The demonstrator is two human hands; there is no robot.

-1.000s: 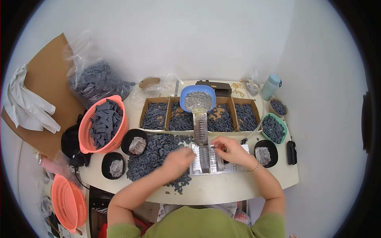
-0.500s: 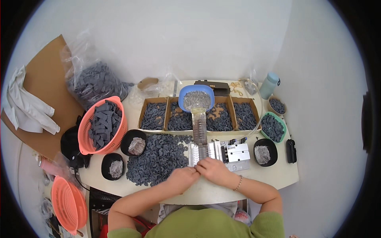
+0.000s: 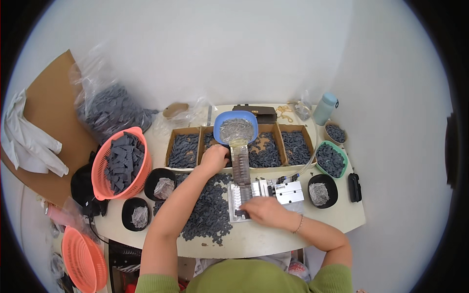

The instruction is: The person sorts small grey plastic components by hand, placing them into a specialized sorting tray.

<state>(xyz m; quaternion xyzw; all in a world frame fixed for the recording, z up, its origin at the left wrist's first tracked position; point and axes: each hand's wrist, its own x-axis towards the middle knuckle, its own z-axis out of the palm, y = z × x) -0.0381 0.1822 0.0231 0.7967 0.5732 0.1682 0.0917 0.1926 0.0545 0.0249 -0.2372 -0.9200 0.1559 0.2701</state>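
Note:
My left hand (image 3: 215,159) reaches over the cardboard tray (image 3: 199,146), beside the upright clear chute (image 3: 241,163). Its fingers curl closed at the second compartment, and what they hold, if anything, is hidden. At the front of the metal fixture (image 3: 233,195), my right hand (image 3: 266,211) has its fingers pressed together near a small dark grey piece; whether it grips that piece I cannot make out. A blue bowl (image 3: 236,115) of thin metal pins sits at the chute's top. Dark grey plastic parts (image 3: 207,210) lie heaped left of the fixture.
A pneumatic block (image 3: 289,192) with a hose adjoins the fixture. Black bowls of pins (image 3: 322,189) stand on both sides. A coral basket (image 3: 101,168) and a green basket (image 3: 346,158) hold grey parts. A blue bottle (image 3: 324,110) stands at the back right.
My left hand has left the fixture's front and moved up and forward to the tray. My right hand stays at the fixture, fingertips now beside a dark piece. The whole view has shifted slightly.

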